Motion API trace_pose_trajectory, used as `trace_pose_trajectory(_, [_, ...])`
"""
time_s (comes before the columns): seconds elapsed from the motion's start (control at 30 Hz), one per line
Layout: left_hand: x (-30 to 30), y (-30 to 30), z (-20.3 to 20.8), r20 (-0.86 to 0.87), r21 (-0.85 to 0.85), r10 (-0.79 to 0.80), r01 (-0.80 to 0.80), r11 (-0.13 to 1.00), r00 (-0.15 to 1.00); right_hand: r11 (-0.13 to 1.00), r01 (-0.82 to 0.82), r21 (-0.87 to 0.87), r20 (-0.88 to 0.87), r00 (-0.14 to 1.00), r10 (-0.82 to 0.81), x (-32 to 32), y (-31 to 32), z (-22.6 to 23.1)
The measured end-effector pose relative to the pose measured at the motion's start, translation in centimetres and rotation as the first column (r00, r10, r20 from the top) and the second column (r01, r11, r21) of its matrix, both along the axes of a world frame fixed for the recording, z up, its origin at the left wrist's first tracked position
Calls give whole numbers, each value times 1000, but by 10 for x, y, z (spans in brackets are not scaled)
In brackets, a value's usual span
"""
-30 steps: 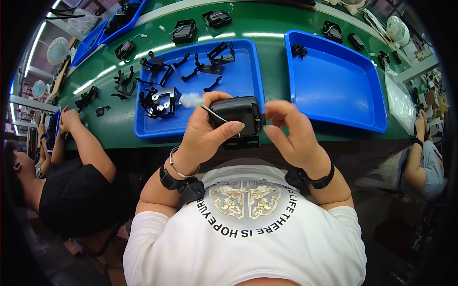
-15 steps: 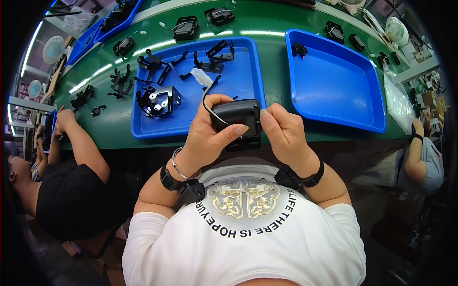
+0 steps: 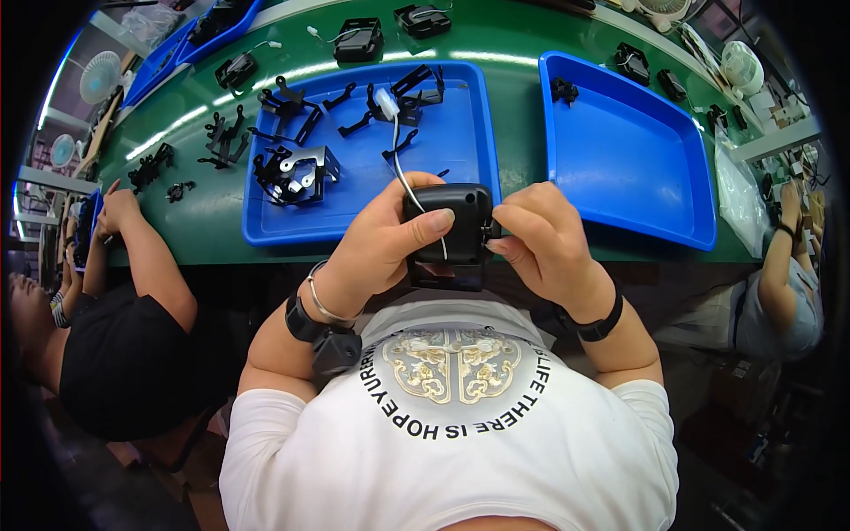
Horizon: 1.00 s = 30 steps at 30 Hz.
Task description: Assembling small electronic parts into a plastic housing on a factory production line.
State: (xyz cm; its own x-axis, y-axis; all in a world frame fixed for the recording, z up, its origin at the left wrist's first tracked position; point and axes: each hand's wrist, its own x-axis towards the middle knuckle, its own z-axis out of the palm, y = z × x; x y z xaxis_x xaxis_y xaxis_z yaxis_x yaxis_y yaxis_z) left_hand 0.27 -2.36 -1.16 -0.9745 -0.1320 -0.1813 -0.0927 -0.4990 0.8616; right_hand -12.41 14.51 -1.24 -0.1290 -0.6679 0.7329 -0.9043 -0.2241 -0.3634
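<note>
In front of my chest, my left hand (image 3: 379, 234) grips a black plastic housing (image 3: 466, 205) with rounded corners, the thumb lying across its face. A pale cable (image 3: 397, 155) runs up from the housing past that thumb and ends in a white connector plug (image 3: 387, 103) over the left tray. My right hand (image 3: 553, 239) is at the housing's right side, thumb and forefinger pinched around something small and dark at its edge. The fingers hide what that piece is. Below the housing's face a flat, dark, shiny part (image 3: 445, 277) shows.
A blue tray (image 3: 363, 212) on the green table (image 3: 208, 234) contains several black brackets (image 3: 288, 97). Another blue tray (image 3: 633, 168) holds a small black part (image 3: 563, 89). Similar housings (image 3: 358, 40) with cables lie along the back. A person (image 3: 133, 354) sits at left, another (image 3: 779, 301) at right.
The housing has turned more upright and shifted slightly right. Its cable and plug have swung up straighter. My right hand has moved a little right, its fingers now pinching at the housing's side.
</note>
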Motion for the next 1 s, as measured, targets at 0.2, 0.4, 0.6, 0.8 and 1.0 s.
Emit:
trace_pose_trajectory(0.2, [-1,7,1,103,230,-20,-4,973,995,996,-77,-38,-5,997,77,1,7,-6])
trace_pose_trajectory(0.4, [1,9,-7,-138,-215,74,-102,971,988,996,37,86,471,879,-74,19,12,-5])
trace_pose_trajectory(0.6, [0,10,-11,-132,-244,57,-88,966,990,973,20,230,524,840,-142,18,16,-1])
trace_pose_trajectory(0.8, [0,13,-7,-39,-62,83,-85,994,996,998,57,-16,316,947,-49,15,8,-7])
trace_pose_trajectory(1.0, [1,14,-8,-192,-359,100,-165,919,976,963,184,198,296,925,-238,17,9,-8])
